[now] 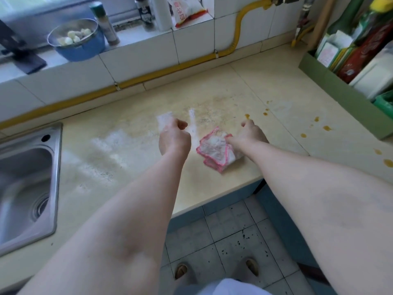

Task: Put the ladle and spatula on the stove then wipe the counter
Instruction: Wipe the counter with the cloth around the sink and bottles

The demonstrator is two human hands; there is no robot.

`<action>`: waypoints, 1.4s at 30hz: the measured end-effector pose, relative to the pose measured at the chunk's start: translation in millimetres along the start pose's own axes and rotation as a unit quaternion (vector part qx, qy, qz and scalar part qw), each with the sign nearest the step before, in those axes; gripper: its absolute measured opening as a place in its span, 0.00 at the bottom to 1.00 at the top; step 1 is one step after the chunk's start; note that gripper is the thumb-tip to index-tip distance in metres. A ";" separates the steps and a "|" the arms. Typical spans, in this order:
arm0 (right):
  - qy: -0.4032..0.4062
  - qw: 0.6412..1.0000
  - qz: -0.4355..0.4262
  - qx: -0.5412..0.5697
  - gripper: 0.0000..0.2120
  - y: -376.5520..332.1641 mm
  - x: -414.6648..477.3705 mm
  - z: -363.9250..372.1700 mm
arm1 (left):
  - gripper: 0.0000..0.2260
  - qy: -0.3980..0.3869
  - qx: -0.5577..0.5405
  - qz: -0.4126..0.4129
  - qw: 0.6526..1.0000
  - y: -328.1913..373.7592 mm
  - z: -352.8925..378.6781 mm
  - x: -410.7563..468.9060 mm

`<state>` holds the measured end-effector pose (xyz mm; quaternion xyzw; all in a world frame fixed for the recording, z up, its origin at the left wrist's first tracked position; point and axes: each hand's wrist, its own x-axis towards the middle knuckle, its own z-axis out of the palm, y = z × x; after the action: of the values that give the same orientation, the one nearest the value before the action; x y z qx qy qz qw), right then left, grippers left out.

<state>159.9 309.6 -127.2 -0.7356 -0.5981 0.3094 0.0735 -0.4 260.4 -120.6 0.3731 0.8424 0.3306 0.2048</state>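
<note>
Pink-edged and white, the cloth (214,149) lies bunched on the counter (131,158), near the front edge. The right hand (251,133) rests on its right side, fingers curled down and pressing on the cloth. The left hand (174,137) hovers just beside the cloth, curled into a loose fist with nothing in it. No ladle, spatula or stove shows in this view, so the job now looks like the wiping part. The cloth looks soft, light and floppy. It will fold and slide easily, so a flat palm on top of the bunch should push it better than a pinch at one corner. It will not break. Brown drips (327,128) dot the counter to the right, well apart from the cloth, and pale smears (110,143) lie to the left, toward the sink (27,188). The drips may smear if the cloth is pushed lightly, so a firm press should help.
</note>
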 end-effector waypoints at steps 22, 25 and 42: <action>0.091 0.989 -0.106 -0.046 0.17 85.0 50.3 -43.3 | 0.39 -0.193 0.276 0.021 0.941 5.6 115.0 2.1; 0.094 0.991 -0.088 -0.041 0.18 93.7 63.4 -56.0 | 0.39 -0.211 0.312 0.070 0.924 19.1 125.6 17.2; 0.159 0.987 0.022 -0.021 0.10 114.5 112.5 -93.8 | 0.33 -0.344 0.362 0.358 0.789 134.4 243.9 12.3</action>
<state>316.9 406.9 -148.5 -0.7896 -0.5690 0.1774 0.1457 202.3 436.0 -196.6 0.7835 0.5806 -0.0990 0.1979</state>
